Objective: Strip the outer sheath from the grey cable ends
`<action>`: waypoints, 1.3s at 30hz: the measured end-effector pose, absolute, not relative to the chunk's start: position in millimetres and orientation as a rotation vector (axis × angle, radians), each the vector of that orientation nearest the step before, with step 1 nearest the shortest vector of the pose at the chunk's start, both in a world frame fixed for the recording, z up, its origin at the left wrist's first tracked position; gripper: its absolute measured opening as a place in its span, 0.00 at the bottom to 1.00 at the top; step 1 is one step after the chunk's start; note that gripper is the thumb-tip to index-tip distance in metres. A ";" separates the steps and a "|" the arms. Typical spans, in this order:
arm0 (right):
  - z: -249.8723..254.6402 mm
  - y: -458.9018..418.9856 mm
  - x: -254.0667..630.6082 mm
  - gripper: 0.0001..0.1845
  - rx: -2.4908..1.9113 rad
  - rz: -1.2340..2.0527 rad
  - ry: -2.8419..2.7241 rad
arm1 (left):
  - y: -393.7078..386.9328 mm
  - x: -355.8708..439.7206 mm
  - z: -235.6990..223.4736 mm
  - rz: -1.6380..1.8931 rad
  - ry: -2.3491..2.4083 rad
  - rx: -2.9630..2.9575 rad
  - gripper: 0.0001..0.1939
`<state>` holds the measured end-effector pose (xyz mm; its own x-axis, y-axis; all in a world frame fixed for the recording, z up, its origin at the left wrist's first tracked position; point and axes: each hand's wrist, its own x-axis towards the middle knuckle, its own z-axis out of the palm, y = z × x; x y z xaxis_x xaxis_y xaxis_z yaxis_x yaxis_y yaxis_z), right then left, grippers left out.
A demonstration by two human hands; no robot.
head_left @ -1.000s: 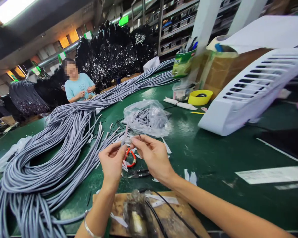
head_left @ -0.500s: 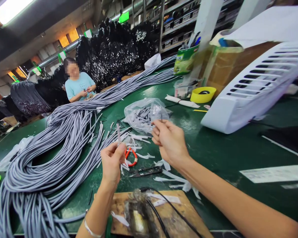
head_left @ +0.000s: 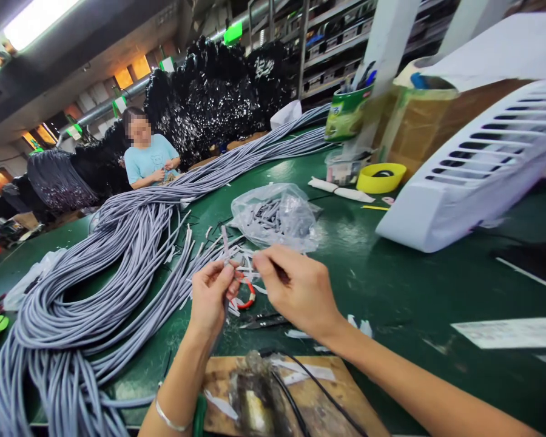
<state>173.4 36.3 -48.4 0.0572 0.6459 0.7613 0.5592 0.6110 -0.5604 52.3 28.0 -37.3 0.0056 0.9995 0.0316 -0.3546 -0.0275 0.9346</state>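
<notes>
Hands [head_left: 210, 296]: left pinches pale strip [head_left: 225, 240] | green tin [head_left: 344, 116]: printed, unreadably blurred

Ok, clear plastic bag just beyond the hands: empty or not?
Not empty: a heap of grey pieces shows through the clear plastic bag. How full, can't tell.

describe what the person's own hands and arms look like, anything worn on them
Both the left hand and right hand are bare, without gloves. No sleeve shows on either forearm. A thin, silvery, rounded bangle circles the left forearm; no jewellery shows on the right.
</notes>
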 end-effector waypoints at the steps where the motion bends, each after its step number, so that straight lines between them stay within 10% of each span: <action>1: -50.1 35.4 172.6 0.17 -1.030 0.050 -1.668 | 28.2 52.2 -37.2 1.382 0.909 0.954 0.15; 23: -60.1 20.0 162.4 0.16 -0.842 -0.269 -1.777 | 26.9 46.4 -56.4 1.524 1.572 1.873 0.10; 39: -58.8 36.4 163.0 0.07 -0.964 0.107 -1.506 | 28.1 48.8 -40.7 1.547 1.308 1.195 0.12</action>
